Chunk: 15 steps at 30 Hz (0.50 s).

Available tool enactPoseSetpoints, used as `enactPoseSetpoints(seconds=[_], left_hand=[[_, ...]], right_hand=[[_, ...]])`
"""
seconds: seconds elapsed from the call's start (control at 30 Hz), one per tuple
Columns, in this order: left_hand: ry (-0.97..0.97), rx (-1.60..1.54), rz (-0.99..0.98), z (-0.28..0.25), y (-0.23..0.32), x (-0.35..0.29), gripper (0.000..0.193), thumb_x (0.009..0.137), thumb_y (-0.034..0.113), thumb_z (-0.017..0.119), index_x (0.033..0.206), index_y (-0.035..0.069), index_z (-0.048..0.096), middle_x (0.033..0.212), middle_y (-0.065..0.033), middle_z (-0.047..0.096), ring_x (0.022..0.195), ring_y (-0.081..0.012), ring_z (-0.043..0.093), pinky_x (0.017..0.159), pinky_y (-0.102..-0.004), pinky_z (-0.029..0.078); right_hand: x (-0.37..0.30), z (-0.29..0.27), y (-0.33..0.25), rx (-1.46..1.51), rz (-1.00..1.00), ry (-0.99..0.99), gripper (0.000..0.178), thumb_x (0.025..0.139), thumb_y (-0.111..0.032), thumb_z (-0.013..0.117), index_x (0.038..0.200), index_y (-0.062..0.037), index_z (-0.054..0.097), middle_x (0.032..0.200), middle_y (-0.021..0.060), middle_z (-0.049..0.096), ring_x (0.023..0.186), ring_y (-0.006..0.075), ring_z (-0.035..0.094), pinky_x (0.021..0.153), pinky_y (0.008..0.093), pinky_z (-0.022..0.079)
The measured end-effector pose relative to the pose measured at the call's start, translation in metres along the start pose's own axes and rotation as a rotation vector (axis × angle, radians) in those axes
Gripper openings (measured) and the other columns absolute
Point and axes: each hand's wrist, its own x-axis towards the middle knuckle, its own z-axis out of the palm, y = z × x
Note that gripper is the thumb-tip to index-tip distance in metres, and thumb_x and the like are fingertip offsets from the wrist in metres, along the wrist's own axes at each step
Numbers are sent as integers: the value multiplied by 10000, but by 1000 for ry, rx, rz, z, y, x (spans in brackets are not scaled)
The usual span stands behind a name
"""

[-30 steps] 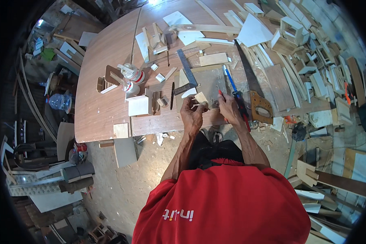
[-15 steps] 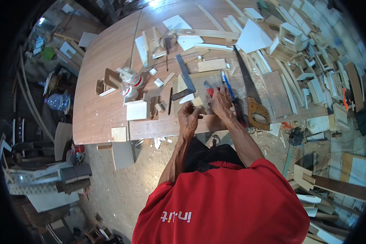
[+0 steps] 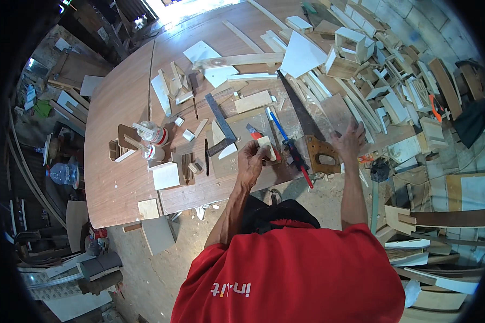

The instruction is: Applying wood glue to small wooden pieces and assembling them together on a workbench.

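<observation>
My left hand (image 3: 250,163) is closed, pinching a small pale wood piece (image 3: 264,143) between thumb and fingers near the table's front edge. Beneath that piece lies a red-handled knife (image 3: 255,132), partly covered by it. My right hand (image 3: 350,141) has its fingers apart and nothing visible in them. It is over the right part of the table, beside a thin brown board (image 3: 337,114) and just right of the handsaw's wooden handle (image 3: 321,154). A blue pen (image 3: 277,125) and a red-and-black tool (image 3: 298,160) lie between my hands.
A try square (image 3: 220,121) and a black pencil-like stick (image 3: 206,157) lie left of my left hand. Two glue containers (image 3: 155,134) and a white block (image 3: 167,175) stand farther left. Wood offcuts (image 3: 396,107) are heaped at the right; strips and white boards (image 3: 305,54) lie at the back.
My right hand has left the red-handled knife and moved right, past the saw handle. My left hand still holds the wood piece. The whole view has shifted.
</observation>
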Motion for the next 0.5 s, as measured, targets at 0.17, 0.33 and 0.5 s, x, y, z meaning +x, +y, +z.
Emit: enactPoseSetpoints(seconds=[0.17,0.33,0.5], left_hand=[[-18,-4,47,4,7,6,174,861,158,639,953,17,593,732,-43,622,614,-99,578,524,-219,439],[-19,-87,68,11,21,11,189,851,88,616,990,-18,545,710,-63,612,578,-110,575,498,-227,434],[53,-54,14,31,-9,34,215,845,93,619,1014,-13,537,747,-75,618,590,-129,597,499,-233,451]], right_hand=[[33,-8,17,-25,-125,-283,745,804,-362,655,1423,-166,288,1314,207,384,1241,422,388,987,606,332],[53,9,37,255,-74,-240,565,868,-322,576,1380,-183,380,1325,184,347,1113,402,489,919,588,386],[31,29,25,90,-326,-1,450,898,-259,534,1341,-231,457,1319,168,352,1170,390,430,905,613,374]])
